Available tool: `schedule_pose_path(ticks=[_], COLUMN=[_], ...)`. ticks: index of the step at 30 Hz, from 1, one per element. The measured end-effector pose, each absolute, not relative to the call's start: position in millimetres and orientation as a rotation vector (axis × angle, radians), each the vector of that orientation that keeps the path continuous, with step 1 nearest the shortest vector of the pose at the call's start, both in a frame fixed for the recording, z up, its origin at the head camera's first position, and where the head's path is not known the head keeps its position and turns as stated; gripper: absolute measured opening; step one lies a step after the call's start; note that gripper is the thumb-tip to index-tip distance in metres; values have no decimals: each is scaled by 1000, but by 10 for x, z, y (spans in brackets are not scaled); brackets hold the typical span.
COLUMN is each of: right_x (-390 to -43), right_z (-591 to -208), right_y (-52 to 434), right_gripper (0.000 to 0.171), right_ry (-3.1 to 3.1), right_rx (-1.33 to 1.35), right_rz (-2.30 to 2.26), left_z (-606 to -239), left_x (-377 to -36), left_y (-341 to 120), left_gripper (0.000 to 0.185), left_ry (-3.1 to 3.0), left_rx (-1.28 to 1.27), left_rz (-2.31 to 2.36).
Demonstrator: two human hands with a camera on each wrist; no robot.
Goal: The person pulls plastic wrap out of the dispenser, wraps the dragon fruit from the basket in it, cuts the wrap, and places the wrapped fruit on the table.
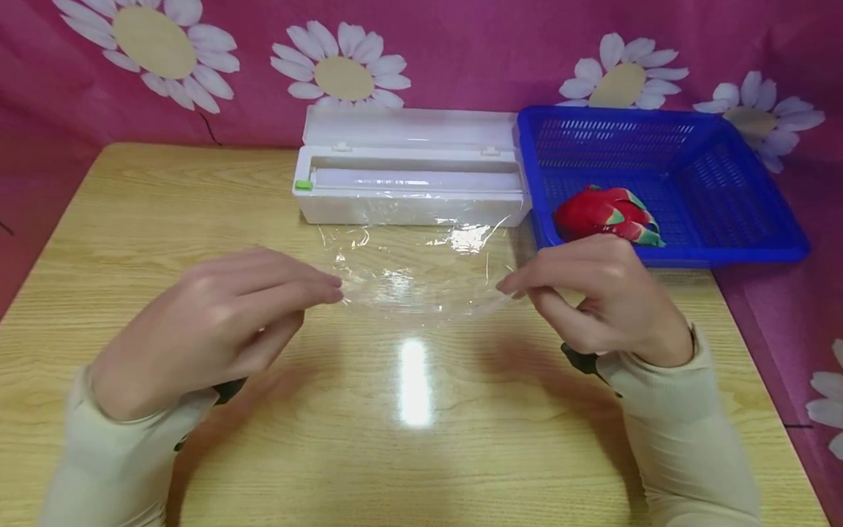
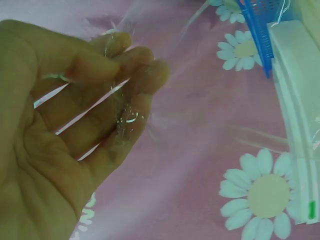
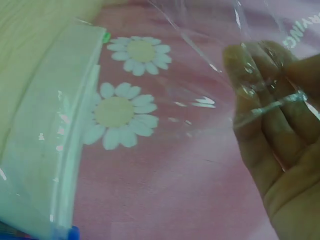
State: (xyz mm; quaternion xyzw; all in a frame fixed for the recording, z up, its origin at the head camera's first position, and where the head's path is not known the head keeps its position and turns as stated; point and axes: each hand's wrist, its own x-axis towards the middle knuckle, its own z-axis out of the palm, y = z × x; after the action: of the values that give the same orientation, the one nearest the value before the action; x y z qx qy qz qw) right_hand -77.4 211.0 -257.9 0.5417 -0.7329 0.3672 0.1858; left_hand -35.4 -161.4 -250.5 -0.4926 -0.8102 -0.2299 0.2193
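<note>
Clear plastic wrap (image 1: 408,285) stretches from a roll (image 1: 415,179) inside a white dispenser box (image 1: 415,211) toward the person. My left hand (image 1: 227,318) pinches the near left corner of the film between thumb and fingers. At the near right corner, my right hand (image 1: 593,293) pinches the film in the same way. The free edge sags a little between the two hands. In the left wrist view, the film (image 2: 131,117) lies over the fingers, and in the right wrist view it (image 3: 205,102) spreads from the fingertips toward the box.
The box lid (image 1: 408,128) stands raised at the back, and a green slider (image 1: 303,185) sits on its left end. Right of the box, a blue basket (image 1: 718,252) holds a red dragon fruit (image 1: 593,212). Behind the wooden table (image 1: 408,468) hangs pink daisy-patterned cloth (image 1: 454,51).
</note>
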Motion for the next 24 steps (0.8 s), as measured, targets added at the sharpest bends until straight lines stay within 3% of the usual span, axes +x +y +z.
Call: schedule_pose_path(ticks=[9, 13, 17, 24], right_x=[-835, -827, -820, -808], right_z=[-2733, -2846, -2970, -3183], right_y=[2109, 2103, 2101, 2115], right_gripper=[29, 29, 30, 29], right_ry=[-2301, -2406, -2506, -2665], right_rx=[1656, 1706, 1780, 1874], right_rz=[968, 897, 863, 769], left_z=[-2693, -2825, -2950, -3179], left_x=[-393, -396, -398, -373], left_y=[-1588, -1565, -1534, -1512], left_gripper=[34, 16, 22, 11], left_ry=[-2318, -2388, -2463, -2609], left_rx=[-1485, -1534, -1552, -1598], left_rz=[-666, -652, -600, -563])
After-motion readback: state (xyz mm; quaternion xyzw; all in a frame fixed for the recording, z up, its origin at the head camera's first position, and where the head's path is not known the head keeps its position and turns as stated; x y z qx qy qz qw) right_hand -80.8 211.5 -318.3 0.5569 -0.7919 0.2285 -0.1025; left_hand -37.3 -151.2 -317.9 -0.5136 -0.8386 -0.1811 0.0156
